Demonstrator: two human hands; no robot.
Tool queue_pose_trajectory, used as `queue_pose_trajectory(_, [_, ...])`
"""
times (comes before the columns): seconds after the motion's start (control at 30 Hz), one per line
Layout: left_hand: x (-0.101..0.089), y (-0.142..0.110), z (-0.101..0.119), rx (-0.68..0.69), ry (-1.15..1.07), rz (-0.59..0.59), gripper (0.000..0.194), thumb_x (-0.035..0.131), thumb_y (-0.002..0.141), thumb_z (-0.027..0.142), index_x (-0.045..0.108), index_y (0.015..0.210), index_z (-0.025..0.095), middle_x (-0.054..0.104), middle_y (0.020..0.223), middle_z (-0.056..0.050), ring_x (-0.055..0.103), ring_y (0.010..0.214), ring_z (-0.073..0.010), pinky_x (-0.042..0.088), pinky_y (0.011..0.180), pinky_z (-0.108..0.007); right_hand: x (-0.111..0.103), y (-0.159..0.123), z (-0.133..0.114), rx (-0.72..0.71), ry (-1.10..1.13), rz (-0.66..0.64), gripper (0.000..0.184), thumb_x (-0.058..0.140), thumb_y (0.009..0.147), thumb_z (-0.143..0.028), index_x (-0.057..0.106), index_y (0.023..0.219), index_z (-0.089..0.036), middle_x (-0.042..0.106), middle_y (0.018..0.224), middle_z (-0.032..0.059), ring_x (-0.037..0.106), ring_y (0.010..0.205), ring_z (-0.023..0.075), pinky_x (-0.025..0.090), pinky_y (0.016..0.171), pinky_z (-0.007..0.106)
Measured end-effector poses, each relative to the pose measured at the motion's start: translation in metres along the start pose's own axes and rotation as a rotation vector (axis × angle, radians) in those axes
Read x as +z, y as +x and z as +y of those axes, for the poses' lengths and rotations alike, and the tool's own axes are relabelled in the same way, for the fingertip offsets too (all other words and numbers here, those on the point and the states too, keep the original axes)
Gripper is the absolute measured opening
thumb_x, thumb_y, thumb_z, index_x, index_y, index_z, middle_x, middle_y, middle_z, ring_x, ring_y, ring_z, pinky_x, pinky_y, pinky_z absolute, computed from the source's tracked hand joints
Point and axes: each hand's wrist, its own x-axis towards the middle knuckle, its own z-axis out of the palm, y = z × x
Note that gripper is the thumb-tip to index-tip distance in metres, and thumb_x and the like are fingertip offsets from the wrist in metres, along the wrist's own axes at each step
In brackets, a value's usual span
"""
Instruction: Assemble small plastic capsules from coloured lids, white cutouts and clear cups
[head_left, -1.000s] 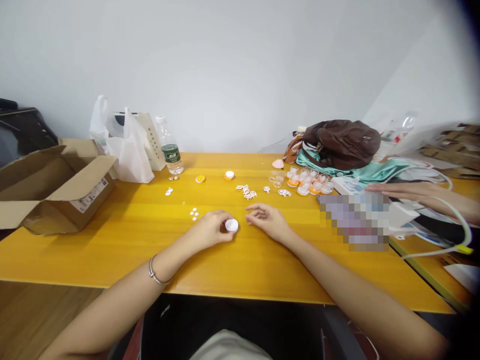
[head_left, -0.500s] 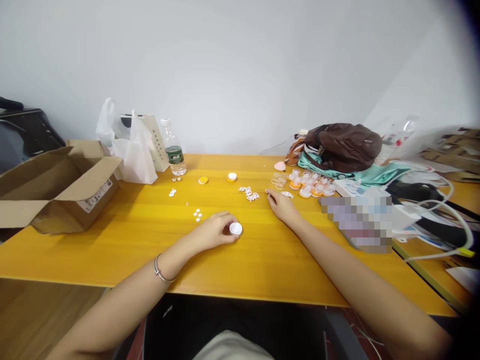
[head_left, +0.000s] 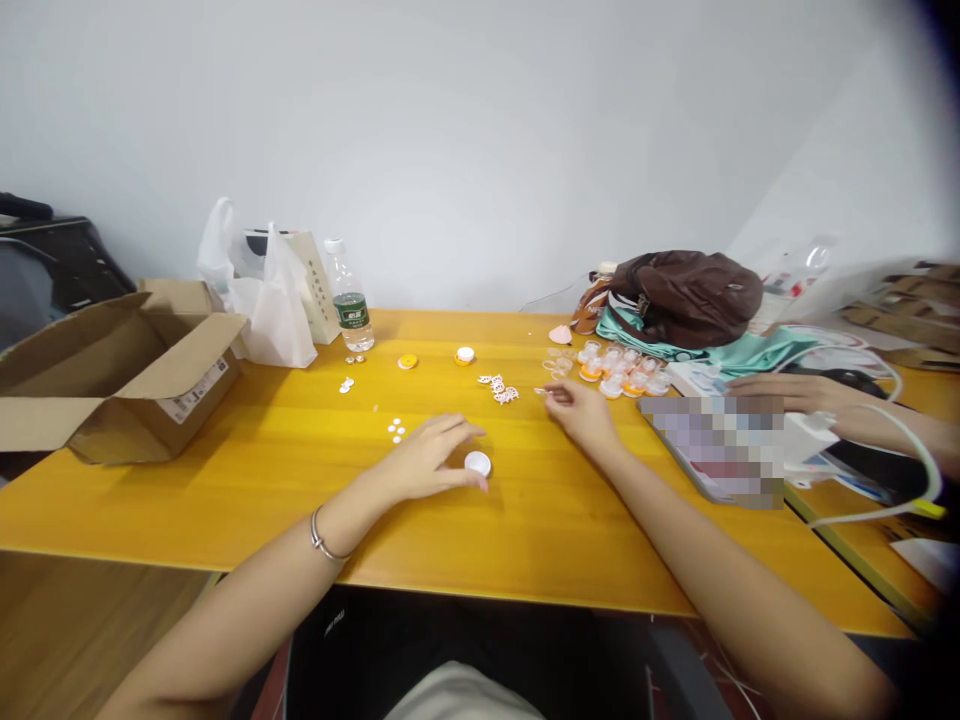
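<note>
A small round white cup-like part (head_left: 478, 464) sits on the yellow table, between the spread thumb and fingers of my left hand (head_left: 429, 458). The hand is open and does not seem to grip it. My right hand (head_left: 581, 412) pinches a small white plastic piece (head_left: 541, 391) whose kind is too small to make out. Left of that hand is a little pile of white openwork pieces (head_left: 504, 392). Clear rings (head_left: 557, 362) lie just beyond it. White discs (head_left: 395, 429) are scattered left of centre.
Several clear-and-orange round containers (head_left: 624, 368) stand at right, near a brown bag (head_left: 690, 300). A co-worker's hand (head_left: 795, 390) rests beside a blurred-out flat device (head_left: 705, 450). At left are a cardboard box (head_left: 187, 370), a plastic bag (head_left: 274, 320) and a water bottle (head_left: 351, 310).
My left hand has loosened from the white cup-like part, its fingers spreading. My right hand has drawn slightly back and right with a small white piece. A co-worker's hand has appeared at right.
</note>
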Motion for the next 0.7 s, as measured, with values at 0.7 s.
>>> queue_pose_trajectory(0.7, [0.042, 0.098, -0.033, -0.188, 0.151, 0.145, 0.013, 0.046, 0.077, 0.015, 0.057, 0.070, 0.014, 0.056, 0.079, -0.006, 0.053, 0.075, -0.0162, 0.042, 0.069, -0.027, 0.023, -0.039, -0.042, 0.384, 0.890, -0.496, 0.016, 0.066, 0.064, -0.023, 0.066, 0.076, -0.013, 0.065, 0.059, 0.0015, 0.058, 0.052, 0.0055, 0.047, 0.057, 0.016])
